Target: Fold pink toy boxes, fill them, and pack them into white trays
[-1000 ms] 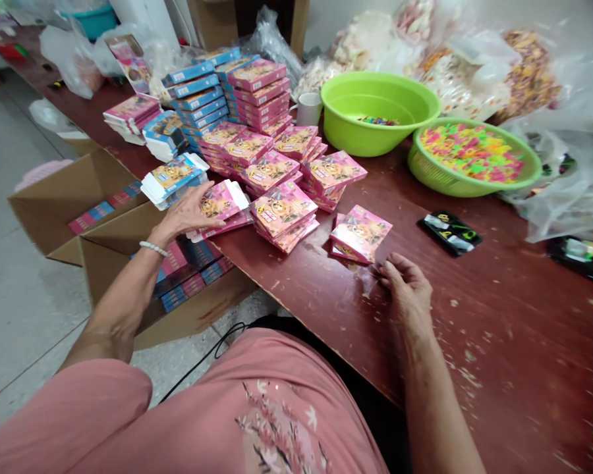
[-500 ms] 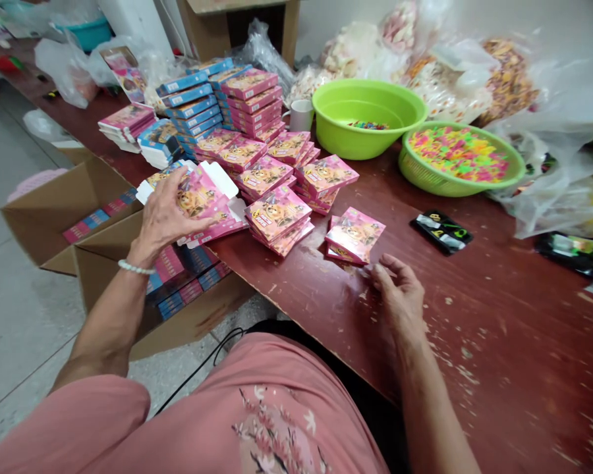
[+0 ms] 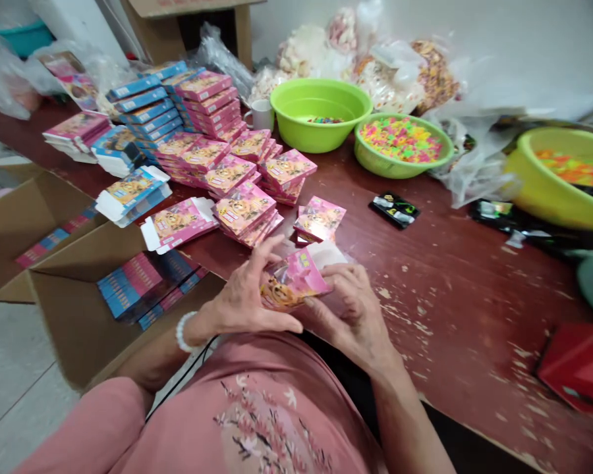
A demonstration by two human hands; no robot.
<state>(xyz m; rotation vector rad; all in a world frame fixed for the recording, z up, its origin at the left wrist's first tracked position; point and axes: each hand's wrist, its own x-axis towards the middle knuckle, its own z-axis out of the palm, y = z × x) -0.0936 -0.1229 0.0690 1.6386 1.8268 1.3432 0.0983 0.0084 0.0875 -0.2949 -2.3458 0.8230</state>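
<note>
Between my two hands, above the table's front edge, is a small pink printed carton (image 3: 296, 280) with white flaps standing out at its far end. My left hand (image 3: 250, 289) grips it from the left, thumb along the near side. On its right end my right hand (image 3: 353, 306) has its fingers bent around the corner. Just beyond lies a short stack of pink cartons (image 3: 321, 217). To the left, an open-flapped pink carton (image 3: 180, 224) and an open-flapped blue carton (image 3: 132, 193) lie near the table edge.
Stacked blue boxes (image 3: 145, 112) and pink boxes (image 3: 210, 99) stand at the back left. Behind are a green basin (image 3: 321, 135), a green basket (image 3: 400, 168) of colourful pieces and a mug (image 3: 261, 115). Cardboard boxes (image 3: 74, 322) stand below left; a black packet (image 3: 394, 209) lies right.
My left hand has brought a pink carton from the pile at left to the middle, where my right hand has joined it. The view has swung right.
</note>
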